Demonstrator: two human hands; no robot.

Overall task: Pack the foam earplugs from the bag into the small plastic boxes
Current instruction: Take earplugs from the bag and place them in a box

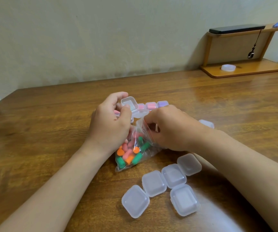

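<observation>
A pale wall [84,39] backs a glossy wooden counter [51,131]. At its far right stands a low wooden shelf [245,71] with a roll of tape [228,67] on its base.

Mid-counter the bag [152,152] stands with its bottom on the wood and its mouth lifted. The right hand [171,129] pinches the edge of that mouth, its fingers curled tight on the thin film. The left hand [111,124] has its fingers curled round the open box [129,104], thumb on the near rim, and the hinged lid hangs toward the bag. Whether its lower fingers also touch the bag is hidden.

The step in hand looks like getting earplugs [128,154] out of the bag and into that box. To do it well, the right hand should keep the mouth spread, since the film looks likely to collapse shut. The box belongs right at the opening, so the light foam has nowhere to bounce or roll.

The bag holds a loose heap of pink, orange and green plugs. The open box looks empty, though its floor is partly hidden. Just behind it, 3 filled boxes [150,105] show pink and purple through their lids. Near the person, 5 closed boxes [153,183] lie clustered, clear and apparently empty. 1 lone box [206,123] sits beyond the right wrist, and its contents cannot be made out.
</observation>
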